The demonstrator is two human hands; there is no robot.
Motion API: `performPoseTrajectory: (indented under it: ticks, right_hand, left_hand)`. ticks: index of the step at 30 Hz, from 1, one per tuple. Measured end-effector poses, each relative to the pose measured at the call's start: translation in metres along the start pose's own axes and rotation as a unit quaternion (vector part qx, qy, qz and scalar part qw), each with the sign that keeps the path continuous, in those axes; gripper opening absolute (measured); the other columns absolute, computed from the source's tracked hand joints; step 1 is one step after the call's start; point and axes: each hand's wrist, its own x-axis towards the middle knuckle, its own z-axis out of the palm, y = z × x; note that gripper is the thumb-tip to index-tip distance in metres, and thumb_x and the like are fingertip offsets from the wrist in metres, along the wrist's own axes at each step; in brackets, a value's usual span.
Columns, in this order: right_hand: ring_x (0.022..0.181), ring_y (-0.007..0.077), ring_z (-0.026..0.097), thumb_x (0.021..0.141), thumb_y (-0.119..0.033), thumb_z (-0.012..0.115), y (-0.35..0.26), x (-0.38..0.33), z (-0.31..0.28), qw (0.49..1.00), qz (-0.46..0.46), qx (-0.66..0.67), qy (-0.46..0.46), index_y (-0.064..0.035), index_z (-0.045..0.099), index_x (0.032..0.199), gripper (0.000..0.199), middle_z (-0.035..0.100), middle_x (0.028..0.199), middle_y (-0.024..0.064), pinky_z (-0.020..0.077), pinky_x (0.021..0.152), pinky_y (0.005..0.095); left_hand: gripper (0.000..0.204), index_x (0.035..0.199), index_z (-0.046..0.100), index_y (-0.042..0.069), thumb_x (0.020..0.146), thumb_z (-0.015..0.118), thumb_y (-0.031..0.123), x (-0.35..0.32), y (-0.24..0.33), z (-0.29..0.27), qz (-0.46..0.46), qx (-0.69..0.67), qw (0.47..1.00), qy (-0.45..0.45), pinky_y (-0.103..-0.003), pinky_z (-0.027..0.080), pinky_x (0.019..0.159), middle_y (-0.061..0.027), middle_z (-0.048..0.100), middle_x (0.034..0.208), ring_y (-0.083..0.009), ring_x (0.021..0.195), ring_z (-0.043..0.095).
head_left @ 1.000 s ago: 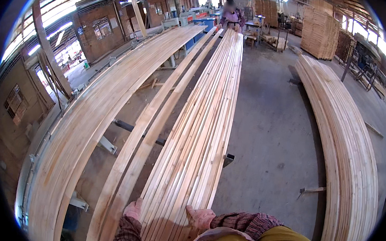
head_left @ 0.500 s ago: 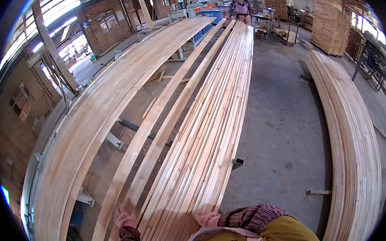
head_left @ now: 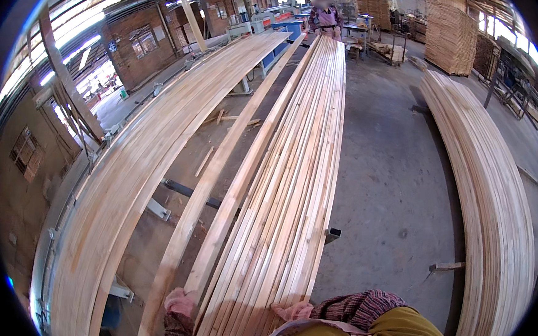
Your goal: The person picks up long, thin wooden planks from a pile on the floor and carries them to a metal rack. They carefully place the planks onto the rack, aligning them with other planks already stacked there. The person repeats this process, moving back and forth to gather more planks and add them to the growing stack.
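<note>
My left hand (head_left: 180,301), in a pink glove, is closed round the near end of a long pale wooden board (head_left: 236,187). This board runs away from me along the left side of a wide row of narrow wood strips (head_left: 292,188). My right hand (head_left: 292,310), also gloved in pink, rests on the near end of the strips with its fingers stretched out to the left. A second loose board (head_left: 209,183) lies farther left, with a gap between the two.
Wide joined planks (head_left: 140,154) lie on a long machine bed at the left. A tall stack of long boards (head_left: 478,174) stands at the right across the grey floor (head_left: 392,175). A co-worker (head_left: 325,20) stands at the strips' far end. A metal tube end (head_left: 333,233) juts out right of the strips.
The board at my left hand has shifted right, closer to the strips. My left fingers, spread on it before, are now closed round it. My right hand stays on the strips; the view has shifted slightly.
</note>
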Motion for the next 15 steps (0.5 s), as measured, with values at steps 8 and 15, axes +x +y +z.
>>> performPoseTrajectory:
  ticks: [8,15]
  right_hand:
    - [0.062,0.025,0.058,0.099,-0.058,0.044,0.01,-0.009,-0.06,0.982,-0.019,0.085,-0.168,-0.0367,0.066,0.119,0.037,0.06,0.069,0.0065,0.0452,0.071,0.0531]
    - [0.058,0.0192,0.054,0.097,-0.06,0.047,0.007,-0.017,-0.076,0.993,-0.053,0.024,-0.104,-0.0462,0.065,0.125,0.035,0.05,0.058,0.0019,0.0471,0.06,0.0443]
  left_hand:
    - [0.048,0.097,0.07,0.005,0.085,0.066,0.051,-0.011,0.074,-0.041,0.001,0.011,1.0,0.012,-0.049,0.053,0.087,-0.0158,0.072,0.105,-0.036,0.097,0.07]
    - [0.062,0.138,0.053,0.007,0.085,0.067,0.037,0.029,-0.018,0.004,-0.022,-0.213,0.97,0.115,-0.049,0.038,0.11,-0.0236,0.054,0.137,-0.0363,0.13,0.051]
